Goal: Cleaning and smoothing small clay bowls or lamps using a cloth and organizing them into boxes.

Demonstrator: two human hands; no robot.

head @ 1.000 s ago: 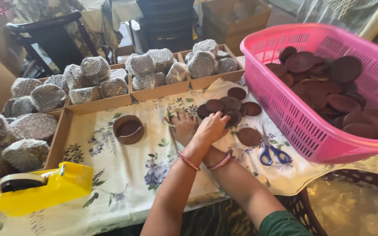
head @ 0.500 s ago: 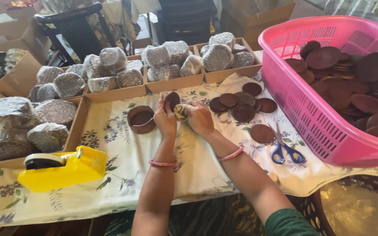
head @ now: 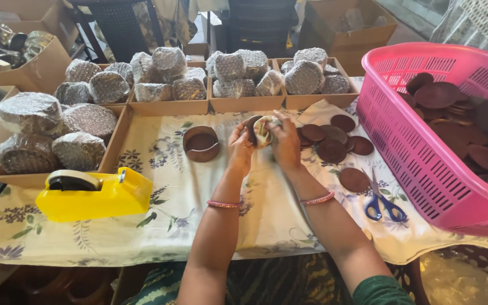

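My left hand (head: 240,148) holds a dark brown round disc (head: 251,127) upright above the floral tablecloth (head: 159,220). My right hand (head: 285,144) presses a small patterned cloth (head: 264,129) against the disc's face. Both wrists wear thin bangles. Just right of my hands lies a loose pile of brown discs (head: 331,140), with one more disc (head: 354,179) nearer to me. A brown round bowl (head: 201,143) sits on the cloth to the left of my hands.
A pink plastic basket (head: 419,152) full of brown discs stands at the right. Blue-handled scissors (head: 384,203) lie beside it. A yellow tape dispenser (head: 94,194) sits front left. Cardboard trays (head: 168,106) of plastic-wrapped bundles line the back and left.
My hands came together and lifted a disc from the cloth; the right hand now rubs it with the small cloth. The view shifted slightly left.
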